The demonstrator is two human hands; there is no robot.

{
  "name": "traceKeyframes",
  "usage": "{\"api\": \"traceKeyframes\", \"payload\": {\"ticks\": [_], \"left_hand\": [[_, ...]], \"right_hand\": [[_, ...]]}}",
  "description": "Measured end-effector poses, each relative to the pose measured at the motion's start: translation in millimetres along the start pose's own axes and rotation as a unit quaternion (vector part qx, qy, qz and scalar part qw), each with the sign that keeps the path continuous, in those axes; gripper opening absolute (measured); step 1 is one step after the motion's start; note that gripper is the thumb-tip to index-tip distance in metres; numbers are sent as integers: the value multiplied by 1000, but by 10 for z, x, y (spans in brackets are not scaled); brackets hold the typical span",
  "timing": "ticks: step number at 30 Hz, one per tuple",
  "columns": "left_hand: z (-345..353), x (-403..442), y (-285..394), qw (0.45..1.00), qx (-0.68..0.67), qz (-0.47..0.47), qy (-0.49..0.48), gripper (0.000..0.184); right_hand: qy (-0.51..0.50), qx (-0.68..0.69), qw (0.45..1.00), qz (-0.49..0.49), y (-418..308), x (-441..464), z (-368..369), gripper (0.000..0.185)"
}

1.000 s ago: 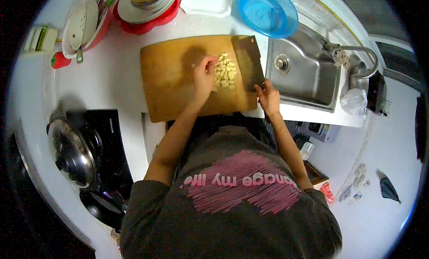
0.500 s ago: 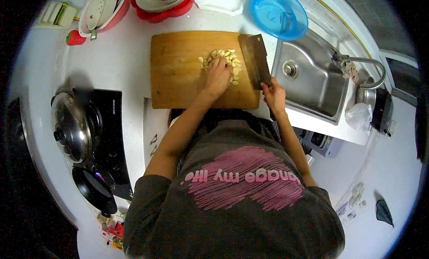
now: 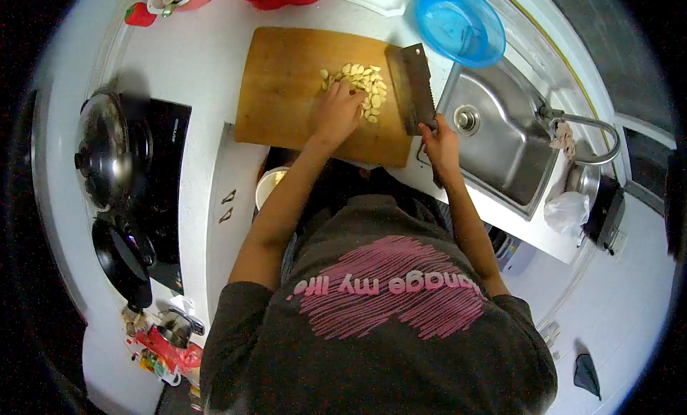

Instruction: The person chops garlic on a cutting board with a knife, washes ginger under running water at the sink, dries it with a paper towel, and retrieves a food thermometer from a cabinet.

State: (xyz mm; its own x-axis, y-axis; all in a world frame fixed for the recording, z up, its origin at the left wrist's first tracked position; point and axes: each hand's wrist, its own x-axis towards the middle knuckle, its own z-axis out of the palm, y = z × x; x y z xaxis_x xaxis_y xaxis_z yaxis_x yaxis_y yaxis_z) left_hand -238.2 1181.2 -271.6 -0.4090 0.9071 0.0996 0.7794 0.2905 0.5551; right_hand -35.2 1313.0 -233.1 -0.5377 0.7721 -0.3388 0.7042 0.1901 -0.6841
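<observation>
A wooden cutting board (image 3: 279, 93) lies on the counter, with a loose pile of peeled garlic cloves (image 3: 373, 88) toward its right side. Over the left edge of the pile is my left hand (image 3: 338, 113), its fingers bent down and drawn together among the cloves. Whatever the fingertips hold is hidden under them. My right hand (image 3: 441, 149) is wrapped round the handle of a cleaver (image 3: 413, 86). The broad dark blade, with a toothed edge on its right side, lies over the board's right edge, apart from the garlic.
To the right is a steel sink (image 3: 494, 143) with a faucet (image 3: 597, 121); a blue basin (image 3: 458, 21) stands behind it. A lidded pan (image 3: 104, 154) and a black frying pan (image 3: 118, 261) sit by the stove at left. A pale round container (image 3: 269, 186) shows below the board.
The view has shifted, so the counter appears higher and turned. My left hand has drawn back slightly from the middle of the garlic toward its left edge. The cleaver remains in my right hand.
</observation>
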Motion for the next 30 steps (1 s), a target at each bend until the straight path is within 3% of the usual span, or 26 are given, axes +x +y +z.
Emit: {"api": "traceKeyframes", "payload": {"ticks": [4,7,10,11,13,15,17,21,23,26,29,30], "left_hand": [[71,66,26,1000,25,-8,-1,25],[170,95,0,993,87,51,57,19],[282,126,-44,991,-11,-9,134,16],[294,91,-74,977,-135,-92,139,16],[181,-129,-119,882,-372,-252,141,17],[-61,-676,-156,869,-404,-218,188,22],[-393,-1231,-136,846,-369,-357,140,26],[-31,-2659,-567,843,-190,-503,38,30],[786,-3669,-1224,858,-166,-477,91,31],[809,-3914,-1168,906,-15,-415,76,29],[1235,-4295,-1617,857,30,-513,-38,26],[1079,-4137,-1543,771,-90,-623,-94,36]], "right_hand": [[13,-21,999,-49,79,54,-25,23],[17,-21,998,-61,115,63,-26,24],[-6,-26,999,-37,104,37,-72,25],[-12,-34,999,-33,113,38,-80,25],[-12,-38,998,-42,146,23,-91,24],[2,-30,997,-73,177,41,-88,22],[-17,-56,996,-68,70,56,-140,22],[-15,-89,985,-147,-78,92,-180,24],[21,-98,974,-205,-44,162,-106,26],[35,-110,969,-218,-163,197,-78,29],[38,-135,970,-197,-141,230,-9,30],[41,-148,969,-192,-100,256,8,30]]}}
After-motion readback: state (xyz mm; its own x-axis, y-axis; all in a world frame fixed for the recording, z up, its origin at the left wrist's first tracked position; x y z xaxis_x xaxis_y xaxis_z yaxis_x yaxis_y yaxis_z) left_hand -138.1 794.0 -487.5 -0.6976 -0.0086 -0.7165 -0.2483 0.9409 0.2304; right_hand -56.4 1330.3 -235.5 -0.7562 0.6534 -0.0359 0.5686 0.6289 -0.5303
